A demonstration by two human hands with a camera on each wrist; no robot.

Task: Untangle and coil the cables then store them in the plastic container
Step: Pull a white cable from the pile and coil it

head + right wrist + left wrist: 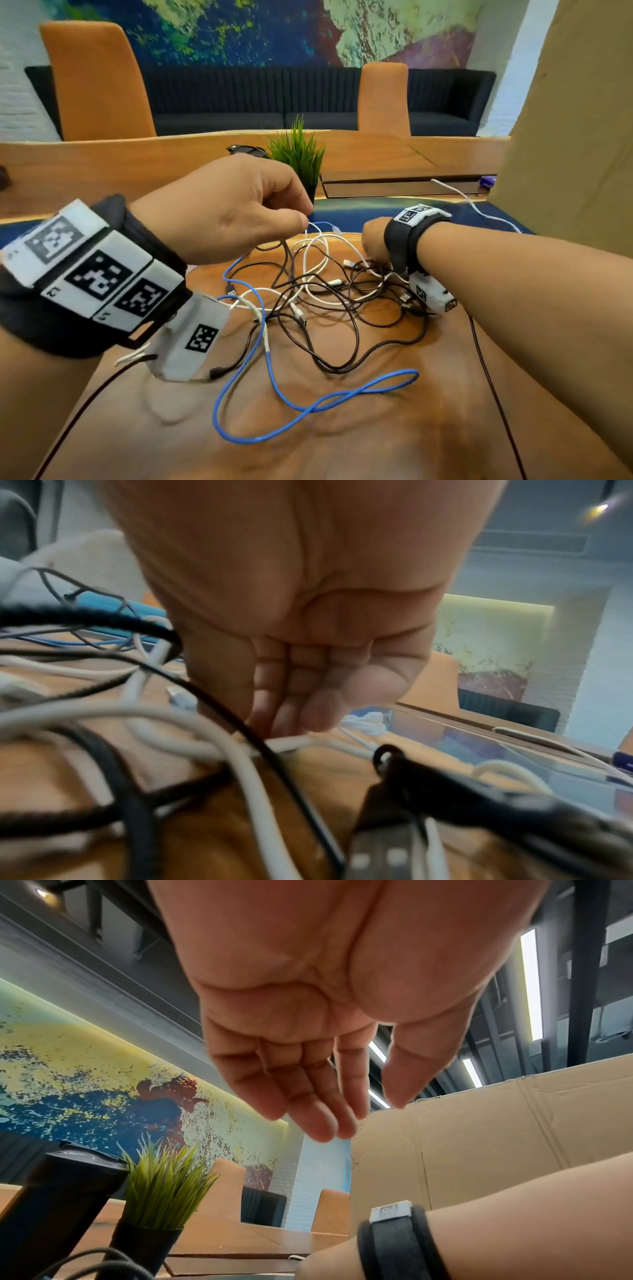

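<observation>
The left hand [222,212] hangs raised over the far side of the tangle of cables [325,291]. From above its thumb and forefinger look closed on a thin white-and-blue end, yet the left wrist view shows thumb and fingers apart with nothing between them, so I cannot tell whether it holds anything. The right hand [375,240] is down in the heap, fingers [291,718] curled onto a white cable [291,744], apparently pinching it where a black strand crosses over.

The whole knot lies mid-counter [376,445]; I cannot pick out the plastic container anywhere.

To do this well, I'd pin the heap with the right hand and draw one strand out by its plug end, slowly, watching which loops tighten (a hard tug would only cinch the black ones). The blue cable [308,407] looks the freest, with its long loop already lying clear on bare wood nearest the person.

Room is good towards the near side. The potted plant [298,154] stands just behind the left hand, a cardboard sheet [565,137] closes off the right, and the counter narrows to both sides, so slack could slide over an edge.
</observation>
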